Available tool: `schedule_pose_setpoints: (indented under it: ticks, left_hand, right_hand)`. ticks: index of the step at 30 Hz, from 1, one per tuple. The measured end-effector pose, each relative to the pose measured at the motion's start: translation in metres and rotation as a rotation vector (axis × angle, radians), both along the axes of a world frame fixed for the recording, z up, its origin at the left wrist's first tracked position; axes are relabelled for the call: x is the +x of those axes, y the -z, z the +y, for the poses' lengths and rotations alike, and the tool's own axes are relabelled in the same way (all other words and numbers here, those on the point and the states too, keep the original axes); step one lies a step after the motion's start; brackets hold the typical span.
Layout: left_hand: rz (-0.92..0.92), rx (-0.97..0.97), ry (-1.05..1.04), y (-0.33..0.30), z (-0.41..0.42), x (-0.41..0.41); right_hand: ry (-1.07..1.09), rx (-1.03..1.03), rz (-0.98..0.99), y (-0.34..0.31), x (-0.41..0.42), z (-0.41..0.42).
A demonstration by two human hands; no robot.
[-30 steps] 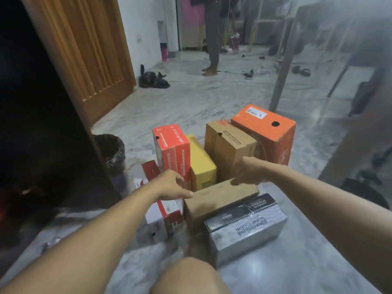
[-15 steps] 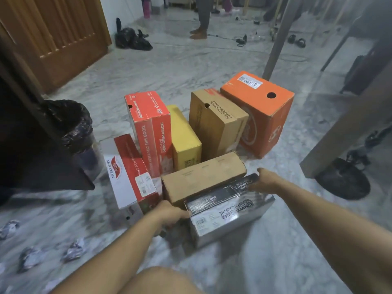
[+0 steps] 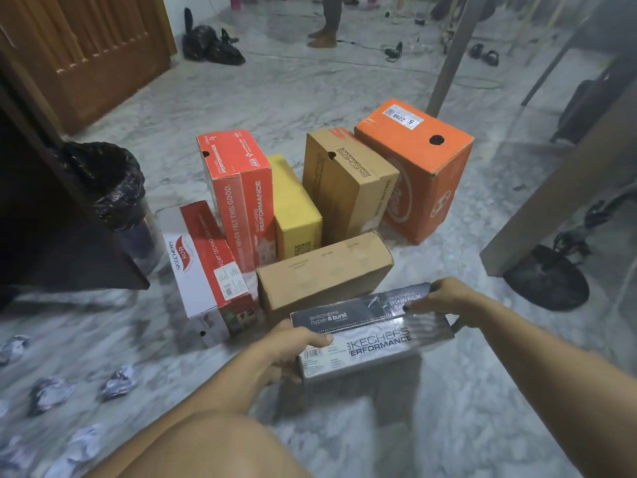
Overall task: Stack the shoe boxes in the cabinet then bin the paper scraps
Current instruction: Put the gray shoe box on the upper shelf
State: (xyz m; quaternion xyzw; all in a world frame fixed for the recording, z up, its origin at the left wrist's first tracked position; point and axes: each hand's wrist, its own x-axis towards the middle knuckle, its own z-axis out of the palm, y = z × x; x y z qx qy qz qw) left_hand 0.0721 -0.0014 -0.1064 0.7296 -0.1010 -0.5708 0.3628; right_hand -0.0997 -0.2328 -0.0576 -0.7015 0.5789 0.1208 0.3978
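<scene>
A grey-and-black shoe box (image 3: 375, 336) is held low over the marble floor, tilted. My left hand (image 3: 293, 350) grips its near left end and my right hand (image 3: 441, 298) grips its far right end. Behind it lies a brown box (image 3: 324, 270). Further back stand a red-and-white box (image 3: 206, 267), a tall red box (image 3: 241, 188), a yellow box (image 3: 296, 205), a tan box (image 3: 348, 181) and an orange box (image 3: 420, 167). Crumpled paper scraps (image 3: 117, 381) lie on the floor at lower left. A bin (image 3: 110, 181) lined with a black bag stands to the left.
A dark cabinet door (image 3: 58, 215) hangs open at the left, beside a wooden door (image 3: 86, 46). A table leg (image 3: 451, 53) and a slanted wooden board (image 3: 558, 188) stand to the right. A person (image 3: 327, 22) stands far back. Black bags (image 3: 210, 46) lie by the wall.
Both hands moved from the brown box down to the grey box, gripped its ends and lifted it off the floor toward me. The view tilted down, showing more paper scraps.
</scene>
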Motion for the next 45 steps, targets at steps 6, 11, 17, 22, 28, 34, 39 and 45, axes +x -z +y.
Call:
schedule_pose_setpoints:
  ticks: [6, 11, 17, 22, 28, 34, 39, 45]
  left_hand:
    - [-0.011, -0.049, -0.006, -0.034, 0.013, -0.004]
    - [-0.126, -0.108, 0.047, -0.075, 0.023, -0.006]
    - [-0.370, -0.243, -0.020, -0.117, 0.040, -0.002]
    - [-0.454, -0.268, -0.129, -0.146, 0.063, 0.021]
    - [-0.555, -0.343, -0.318, -0.187, 0.106, 0.048]
    - [-0.754, -0.382, -0.468, -0.226, 0.163, 0.063]
    - [-0.897, -0.395, -0.622, -0.259, 0.219, 0.070]
    - [-1.064, -0.362, -0.808, -0.301, 0.289, 0.073]
  right_hand:
    - [0.004, -0.034, -0.024, -0.039, -0.019, 0.014]
    - [-0.098, -0.102, -0.037, -0.089, -0.032, 0.030]
    - [-0.221, -0.307, -0.172, -0.140, -0.037, 0.055]
    - [-0.296, -0.428, -0.271, -0.166, -0.015, 0.064]
    - [-0.415, -0.537, -0.436, -0.198, 0.026, 0.087]
    - [-0.549, -0.708, -0.636, -0.227, 0.072, 0.131]
    - [-0.555, -0.709, -0.835, -0.245, 0.106, 0.173]
    - [-0.645, -0.671, -1.004, -0.275, 0.147, 0.232]
